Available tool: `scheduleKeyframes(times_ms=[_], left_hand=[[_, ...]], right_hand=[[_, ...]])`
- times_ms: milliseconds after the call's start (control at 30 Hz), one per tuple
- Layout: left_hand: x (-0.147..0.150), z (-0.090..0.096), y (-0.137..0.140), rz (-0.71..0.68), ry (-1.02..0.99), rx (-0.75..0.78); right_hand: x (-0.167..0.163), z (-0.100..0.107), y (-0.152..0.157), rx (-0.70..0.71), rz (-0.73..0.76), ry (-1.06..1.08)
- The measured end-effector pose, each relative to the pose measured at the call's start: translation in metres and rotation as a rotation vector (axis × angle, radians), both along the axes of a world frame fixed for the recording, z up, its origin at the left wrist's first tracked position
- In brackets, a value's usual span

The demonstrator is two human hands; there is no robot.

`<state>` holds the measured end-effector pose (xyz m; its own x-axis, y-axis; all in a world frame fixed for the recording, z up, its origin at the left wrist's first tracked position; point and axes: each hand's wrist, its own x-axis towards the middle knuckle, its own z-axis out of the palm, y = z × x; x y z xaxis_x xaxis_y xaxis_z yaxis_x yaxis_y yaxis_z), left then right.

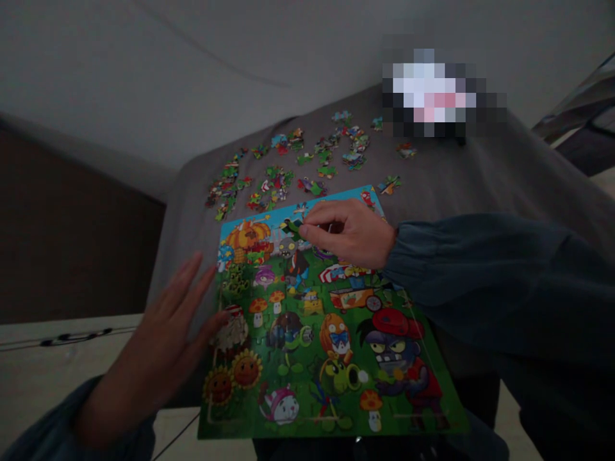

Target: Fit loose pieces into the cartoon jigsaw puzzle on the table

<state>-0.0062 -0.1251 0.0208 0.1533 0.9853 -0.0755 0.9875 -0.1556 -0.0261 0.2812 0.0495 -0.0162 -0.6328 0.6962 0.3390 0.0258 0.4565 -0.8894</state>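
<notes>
A colourful cartoon jigsaw board lies on a grey cloth-covered surface. My right hand hovers over the board's upper part and pinches a small dark green puzzle piece between thumb and fingertips. My left hand rests flat with fingers spread at the board's left edge, its thumb touching the board. Both arms wear dark blue-grey sleeves.
Several loose puzzle pieces are scattered on the grey cloth beyond the board. A blurred patch sits at the far edge. A dark brown panel stands at the left, with a pale floor below.
</notes>
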Motion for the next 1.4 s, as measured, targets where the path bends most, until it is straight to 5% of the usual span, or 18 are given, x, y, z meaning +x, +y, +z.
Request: scheduleKeyframes(times_ms=[167, 300, 1400], left_hand=[[0.018, -0.028, -0.022, -0.213, 0.114, 0.024], [0.016, -0.031, -0.02, -0.263, 0.125, 0.033], [0.002, -0.01, 0.006, -0.133, -0.121, -0.141]], right_hand=[[0.0, 0.001, -0.001, -0.004, 0.009, -0.001], [0.0, 0.002, -0.001, 0.001, 0.005, -0.01], [0.002, 0.007, -0.006, -0.005, 0.007, -0.014]])
